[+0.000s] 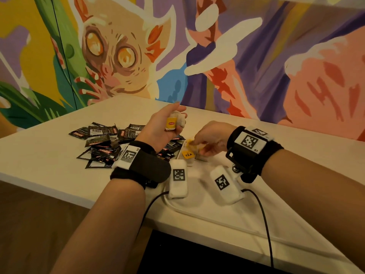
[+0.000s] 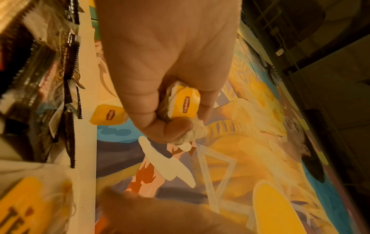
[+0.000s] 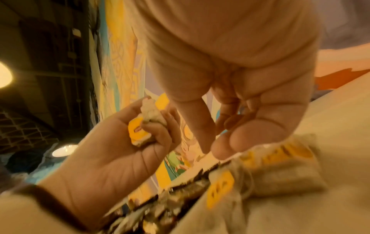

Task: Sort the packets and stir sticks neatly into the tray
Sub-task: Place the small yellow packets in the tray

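While a crumpled white tea bag with a yellow tag (image 1: 174, 122) sits bunched in the left hand (image 1: 158, 129) above the table, right hand (image 1: 209, 139) — pinching at tea bags (image 1: 188, 155) — barely started, black coffee sachets (image 1: 100, 143) unsorted.

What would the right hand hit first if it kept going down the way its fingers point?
Probably the tea bags lying just under the right hand; its fingers hang right above them. Whether they already touch is unclear.

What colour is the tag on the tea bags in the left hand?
Yellow with a red logo on the tag; the left wrist view shows it best.
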Available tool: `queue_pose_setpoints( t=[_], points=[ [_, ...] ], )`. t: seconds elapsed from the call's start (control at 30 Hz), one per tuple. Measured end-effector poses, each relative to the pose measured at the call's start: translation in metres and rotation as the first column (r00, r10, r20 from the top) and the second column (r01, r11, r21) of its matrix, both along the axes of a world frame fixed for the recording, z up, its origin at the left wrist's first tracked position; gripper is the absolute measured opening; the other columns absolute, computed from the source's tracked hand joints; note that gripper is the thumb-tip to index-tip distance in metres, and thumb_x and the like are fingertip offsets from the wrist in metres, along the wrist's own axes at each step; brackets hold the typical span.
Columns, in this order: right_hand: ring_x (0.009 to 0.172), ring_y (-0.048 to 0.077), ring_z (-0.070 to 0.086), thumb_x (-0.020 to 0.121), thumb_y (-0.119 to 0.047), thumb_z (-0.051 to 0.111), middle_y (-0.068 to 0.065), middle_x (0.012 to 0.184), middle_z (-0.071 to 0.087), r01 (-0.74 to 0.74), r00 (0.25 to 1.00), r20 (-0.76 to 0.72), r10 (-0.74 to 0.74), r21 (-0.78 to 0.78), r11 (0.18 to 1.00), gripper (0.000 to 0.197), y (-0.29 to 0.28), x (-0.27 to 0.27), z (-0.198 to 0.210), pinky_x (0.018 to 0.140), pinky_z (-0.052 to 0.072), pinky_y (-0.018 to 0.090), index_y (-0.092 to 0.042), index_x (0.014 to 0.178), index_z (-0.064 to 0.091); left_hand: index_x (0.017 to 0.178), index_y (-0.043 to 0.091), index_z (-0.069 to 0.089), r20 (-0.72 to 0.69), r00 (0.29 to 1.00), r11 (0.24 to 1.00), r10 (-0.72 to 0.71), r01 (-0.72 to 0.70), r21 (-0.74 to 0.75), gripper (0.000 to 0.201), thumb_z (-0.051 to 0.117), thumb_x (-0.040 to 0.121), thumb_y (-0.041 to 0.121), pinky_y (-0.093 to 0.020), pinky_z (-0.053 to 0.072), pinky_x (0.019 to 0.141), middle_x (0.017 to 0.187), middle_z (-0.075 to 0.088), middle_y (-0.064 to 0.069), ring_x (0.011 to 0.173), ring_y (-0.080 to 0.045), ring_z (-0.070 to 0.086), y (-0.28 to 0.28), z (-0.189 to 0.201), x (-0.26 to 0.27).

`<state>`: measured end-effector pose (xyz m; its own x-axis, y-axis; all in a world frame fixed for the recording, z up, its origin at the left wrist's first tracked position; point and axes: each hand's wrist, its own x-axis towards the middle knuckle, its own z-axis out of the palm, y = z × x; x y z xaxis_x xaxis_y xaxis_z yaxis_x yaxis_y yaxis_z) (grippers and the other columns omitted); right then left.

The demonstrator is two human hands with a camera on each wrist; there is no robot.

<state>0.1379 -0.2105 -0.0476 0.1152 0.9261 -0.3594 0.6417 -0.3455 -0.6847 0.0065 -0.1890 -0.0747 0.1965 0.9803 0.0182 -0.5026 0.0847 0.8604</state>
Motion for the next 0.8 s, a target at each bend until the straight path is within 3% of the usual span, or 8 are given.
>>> queue_pose_setpoints(
  t=[0.1, 0.17, 0.3, 0.4, 0.5, 0.67, 0.8],
  points=[
    [0.059, 0.015, 0.055, 0.088, -0.012, 0.062, 0.006, 0.089, 0.052, 0.007, 0.994, -0.11, 0.01, 0.152, 0.988, 0.027, -0.008, 0.011, 0.015, 0.051, 0.05, 0.025, -0.004, 0.114, 0.055, 0.101, 0.007, 0.061, -0.008, 0.999, 0.999, -0.04, 0.04, 0.005, 0.017, 0.059, 0.09, 0.02, -0.013, 0.044, 0.049, 0.088, 0.058, -0.006, 0.064, -0.011, 0.053, -0.002, 0.001, 0.003],
    [0.063, 0.015, 0.056, 0.089, -0.016, 0.061, 0.004, 0.086, 0.052, 0.065, 0.959, -0.284, 0.003, 0.229, 0.971, 0.021, -0.016, 0.021, 0.02, 0.053, 0.049, 0.025, -0.007, 0.108, 0.057, 0.101, 0.007, 0.061, -0.001, 0.999, 0.999, -0.042, 0.042, 0.003, 0.017, 0.059, 0.09, 0.019, -0.014, 0.045, 0.05, 0.088, 0.058, -0.006, 0.065, -0.01, 0.053, -0.003, 0.001, 0.006],
    [0.062, 0.014, 0.057, 0.089, -0.019, 0.061, 0.001, 0.076, 0.054, 0.206, 0.791, -0.612, -0.001, 0.266, 0.942, 0.005, -0.029, 0.037, 0.014, 0.05, 0.048, 0.023, -0.015, 0.091, 0.058, 0.1, 0.006, 0.06, 0.074, 0.995, 0.998, -0.065, 0.066, -0.006, 0.021, 0.052, 0.094, 0.026, -0.014, 0.046, 0.053, 0.085, 0.057, -0.007, 0.067, -0.011, 0.053, -0.004, 0.002, 0.013],
    [0.057, 0.013, 0.056, 0.09, -0.019, 0.059, -0.001, 0.071, 0.054, 0.253, 0.661, -0.75, 0.025, 0.254, 0.934, 0.007, -0.032, 0.045, 0.001, 0.047, 0.047, 0.021, -0.019, 0.083, 0.057, 0.106, 0.004, 0.059, 0.108, 0.989, 0.995, -0.098, 0.1, -0.01, 0.03, 0.05, 0.095, 0.031, -0.015, 0.048, 0.053, 0.086, 0.059, -0.009, 0.07, -0.013, 0.055, -0.001, 0.004, 0.021],
    [0.051, 0.012, 0.056, 0.091, -0.017, 0.057, 0.0, 0.071, 0.054, 0.262, 0.566, -0.822, 0.067, 0.256, 0.931, 0.004, -0.027, 0.051, -0.009, 0.047, 0.047, 0.022, -0.017, 0.088, 0.057, 0.106, 0.004, 0.059, 0.117, 0.984, 0.99, -0.135, 0.139, -0.025, 0.037, 0.047, 0.096, 0.037, -0.017, 0.049, 0.055, 0.086, 0.06, -0.01, 0.072, -0.014, 0.057, 0.004, 0.009, 0.029],
    [0.055, 0.014, 0.056, 0.094, -0.017, 0.054, 0.002, 0.072, 0.054, 0.19, 0.632, -0.762, 0.139, 0.326, 0.926, 0.006, -0.01, 0.06, -0.014, 0.049, 0.048, 0.022, -0.013, 0.096, 0.057, 0.11, 0.004, 0.058, 0.11, 0.981, 0.985, -0.162, 0.167, -0.04, 0.043, 0.043, 0.097, 0.043, -0.018, 0.051, 0.056, 0.092, 0.059, -0.011, 0.074, -0.016, 0.056, 0.015, 0.014, 0.043],
    [0.059, 0.015, 0.056, 0.094, -0.019, 0.054, 0.004, 0.077, 0.056, 0.185, 0.688, -0.713, 0.136, 0.354, 0.917, 0.011, -0.001, 0.069, -0.013, 0.05, 0.049, 0.023, -0.012, 0.101, 0.057, 0.112, 0.002, 0.058, 0.128, 0.978, 0.986, -0.164, 0.168, -0.016, 0.033, 0.048, 0.096, 0.029, -0.021, 0.055, 0.061, 0.105, 0.054, -0.015, 0.082, -0.02, 0.057, 0.023, 0.016, 0.054]
  ],
)
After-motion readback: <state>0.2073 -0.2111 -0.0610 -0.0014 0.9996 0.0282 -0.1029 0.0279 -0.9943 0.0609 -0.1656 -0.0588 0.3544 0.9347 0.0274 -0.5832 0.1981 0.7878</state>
